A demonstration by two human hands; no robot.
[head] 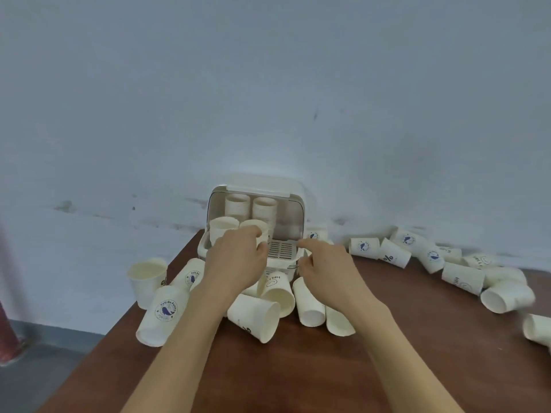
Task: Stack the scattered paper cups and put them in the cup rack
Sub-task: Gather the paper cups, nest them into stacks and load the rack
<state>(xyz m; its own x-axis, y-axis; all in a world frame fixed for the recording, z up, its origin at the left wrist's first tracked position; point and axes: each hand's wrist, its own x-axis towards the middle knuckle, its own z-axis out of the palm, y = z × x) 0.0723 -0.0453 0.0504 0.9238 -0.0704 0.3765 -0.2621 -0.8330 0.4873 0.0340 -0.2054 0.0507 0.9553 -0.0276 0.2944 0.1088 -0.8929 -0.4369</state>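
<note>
A white cup rack [293, 214] with its lid raised stands at the table's far edge against the wall. Two cup stacks [251, 207] stand at its back, and two more stand at its front left. My left hand [238, 257] grips the front stack of paper cups [253, 226] inside the rack. My right hand [326, 268] hovers beside the rack's slotted floor [281, 250], fingers apart and holding nothing. Several loose cups [269, 305] lie on their sides under my forearms.
The brown table [402, 353] ends close on the left, where cups [147, 277] stand and lie near the edge. A row of tipped cups [429, 256] runs along the wall to the right. A red object [9, 332] stands on the floor at left.
</note>
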